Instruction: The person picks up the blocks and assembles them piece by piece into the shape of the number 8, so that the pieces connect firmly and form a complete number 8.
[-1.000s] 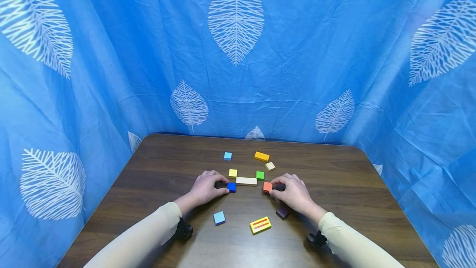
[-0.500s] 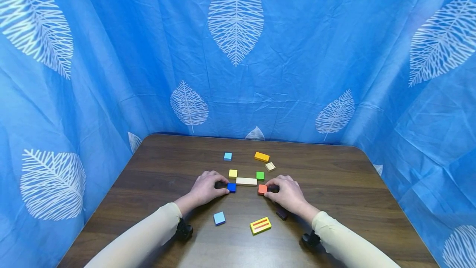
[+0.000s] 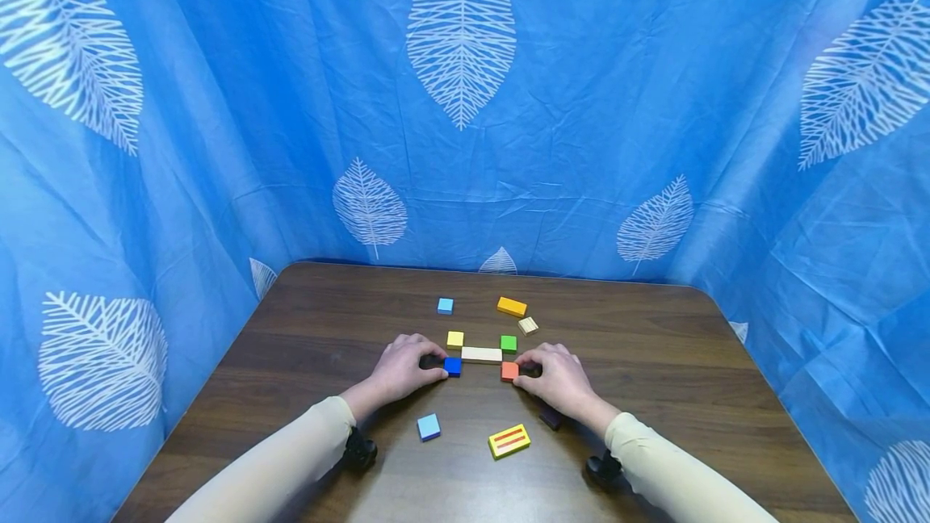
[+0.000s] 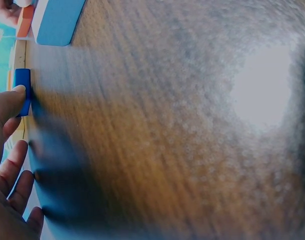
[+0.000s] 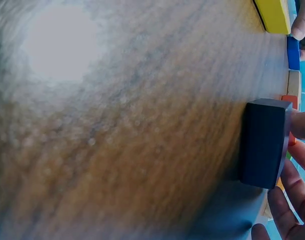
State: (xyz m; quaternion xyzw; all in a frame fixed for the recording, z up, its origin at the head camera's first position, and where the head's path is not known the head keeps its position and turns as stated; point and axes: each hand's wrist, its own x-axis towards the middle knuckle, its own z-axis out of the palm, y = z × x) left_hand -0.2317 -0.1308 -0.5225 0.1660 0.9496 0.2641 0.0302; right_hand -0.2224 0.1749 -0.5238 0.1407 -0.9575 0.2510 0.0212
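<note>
Between thumb and forefinger my left hand [image 3: 402,365] pinches a dark blue block [image 3: 453,366] at the near left end of a pale wooden bar [image 3: 481,355]. My right hand [image 3: 559,378] pinches an orange-red block [image 3: 510,371] at the bar's near right end. A yellow block [image 3: 455,339] sits at the bar's far left corner, and a green block [image 3: 508,343] at its far right corner. In the left wrist view the thumb lies on the blue block [image 4: 22,92]. A dark block [image 5: 266,143] partly hides the right fingers in the right wrist view.
Nearer the front lie a light blue block [image 3: 429,426] and a yellow block with red stripes [image 3: 509,441]. Behind the bar are another light blue block [image 3: 446,306], an orange block [image 3: 512,306] and a small striped wooden block [image 3: 528,325]. A blue leaf-print curtain [image 3: 465,184] surrounds the table.
My right hand has slid the orange-red block leftward and slightly nearer, up to the pale bar's right end. My left hand stays in place on the blue block.
</note>
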